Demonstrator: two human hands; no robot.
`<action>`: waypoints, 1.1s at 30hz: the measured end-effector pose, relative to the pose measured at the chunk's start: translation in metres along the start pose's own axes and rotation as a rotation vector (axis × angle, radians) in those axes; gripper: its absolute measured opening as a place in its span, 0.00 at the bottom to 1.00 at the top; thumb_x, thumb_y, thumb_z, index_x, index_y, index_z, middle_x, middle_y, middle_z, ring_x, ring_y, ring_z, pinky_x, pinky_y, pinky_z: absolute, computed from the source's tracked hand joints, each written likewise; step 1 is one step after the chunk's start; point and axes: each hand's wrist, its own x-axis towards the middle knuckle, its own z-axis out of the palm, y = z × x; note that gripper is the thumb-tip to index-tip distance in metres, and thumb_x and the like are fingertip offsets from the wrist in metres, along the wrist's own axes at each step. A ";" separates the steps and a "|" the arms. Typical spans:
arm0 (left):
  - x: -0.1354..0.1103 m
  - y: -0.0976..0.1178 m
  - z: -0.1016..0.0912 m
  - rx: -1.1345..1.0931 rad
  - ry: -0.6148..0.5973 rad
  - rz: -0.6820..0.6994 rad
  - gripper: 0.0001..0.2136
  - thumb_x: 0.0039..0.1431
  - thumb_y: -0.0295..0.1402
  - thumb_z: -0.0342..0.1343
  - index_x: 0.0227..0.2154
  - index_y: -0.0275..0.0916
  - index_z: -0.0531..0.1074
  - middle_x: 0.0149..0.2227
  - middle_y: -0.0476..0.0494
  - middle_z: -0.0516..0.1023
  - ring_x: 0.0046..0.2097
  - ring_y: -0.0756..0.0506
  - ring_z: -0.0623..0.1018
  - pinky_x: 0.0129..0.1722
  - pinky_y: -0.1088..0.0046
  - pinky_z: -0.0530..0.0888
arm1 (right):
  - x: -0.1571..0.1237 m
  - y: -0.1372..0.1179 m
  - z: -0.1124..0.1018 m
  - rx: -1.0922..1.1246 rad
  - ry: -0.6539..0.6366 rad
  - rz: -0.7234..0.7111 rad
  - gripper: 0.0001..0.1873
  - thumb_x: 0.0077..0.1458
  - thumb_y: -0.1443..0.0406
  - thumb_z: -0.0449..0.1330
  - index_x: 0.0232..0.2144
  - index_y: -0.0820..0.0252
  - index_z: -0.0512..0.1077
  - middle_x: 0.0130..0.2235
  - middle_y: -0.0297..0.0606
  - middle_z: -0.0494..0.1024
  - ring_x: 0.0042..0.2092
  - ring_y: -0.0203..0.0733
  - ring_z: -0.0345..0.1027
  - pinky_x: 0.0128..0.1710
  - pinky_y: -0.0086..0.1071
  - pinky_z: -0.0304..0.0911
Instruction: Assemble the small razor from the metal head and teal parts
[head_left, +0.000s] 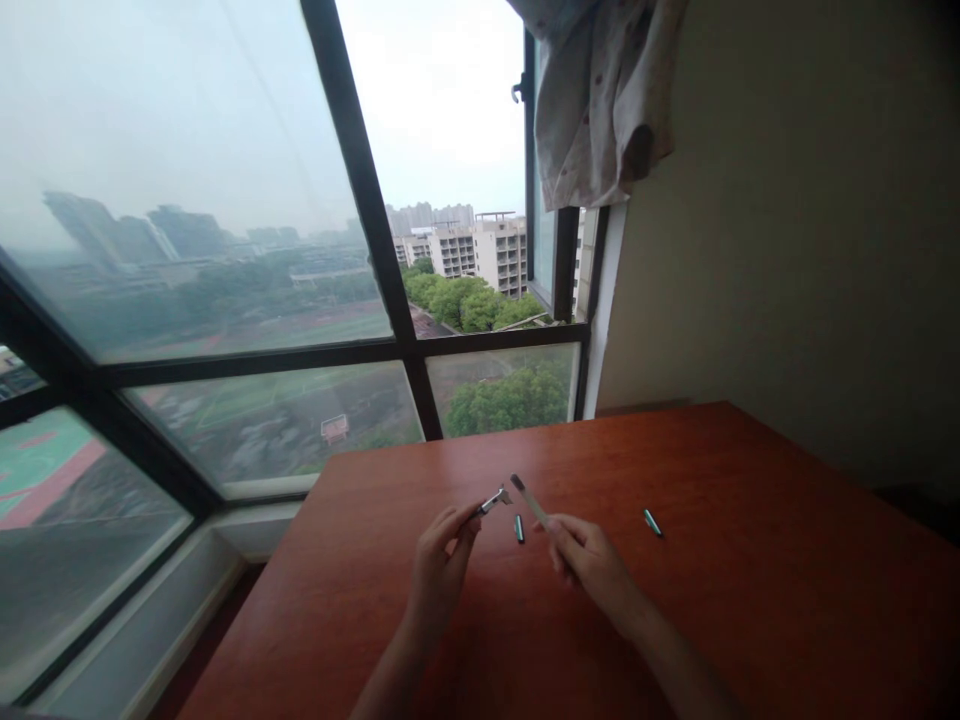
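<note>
My left hand point(444, 545) pinches a small metal pen part point(495, 499) with a silvery tip, held just above the red-brown table point(750, 600). My right hand point(586, 553) is closed round a thin grey pen tube point(529, 499) that points up and to the left, its end close to the metal part. Between the hands a short dark pen piece point(519, 529) lies on the table. A second short piece with a teal band point(652, 522) lies to the right of my right hand.
The table stands against a large window with black frames point(390, 290) on the left and back. A plain wall point(810, 220) closes the right side. A light cloth point(600, 100) hangs at the top by the window's open pane.
</note>
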 end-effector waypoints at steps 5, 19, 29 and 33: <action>0.001 -0.002 -0.003 -0.089 0.077 -0.163 0.18 0.51 0.44 0.59 0.40 0.37 0.78 0.28 0.45 0.74 0.33 0.45 0.71 0.34 0.73 0.67 | 0.008 0.005 -0.027 -0.485 0.259 -0.059 0.16 0.59 0.58 0.49 0.34 0.61 0.71 0.23 0.33 0.72 0.26 0.39 0.66 0.27 0.29 0.56; 0.001 -0.017 0.002 -0.393 -0.033 -0.334 0.19 0.52 0.44 0.60 0.41 0.35 0.77 0.28 0.48 0.67 0.24 0.54 0.61 0.23 0.78 0.56 | -0.004 0.013 -0.075 -1.322 0.368 0.364 0.11 0.60 0.67 0.50 0.33 0.61 0.72 0.35 0.47 0.76 0.37 0.50 0.73 0.29 0.33 0.58; 0.001 -0.015 0.004 -0.394 -0.009 -0.357 0.20 0.48 0.46 0.62 0.38 0.34 0.77 0.25 0.49 0.68 0.24 0.53 0.62 0.23 0.78 0.57 | -0.004 0.015 -0.081 -1.329 0.367 0.392 0.11 0.59 0.63 0.51 0.32 0.58 0.73 0.36 0.46 0.77 0.35 0.51 0.74 0.28 0.34 0.59; 0.001 -0.016 0.003 -0.399 -0.031 -0.359 0.19 0.50 0.45 0.61 0.39 0.34 0.77 0.26 0.49 0.68 0.24 0.53 0.62 0.23 0.78 0.57 | -0.004 0.016 -0.085 -1.337 0.370 0.384 0.12 0.60 0.64 0.50 0.33 0.58 0.73 0.36 0.45 0.77 0.34 0.50 0.74 0.27 0.34 0.58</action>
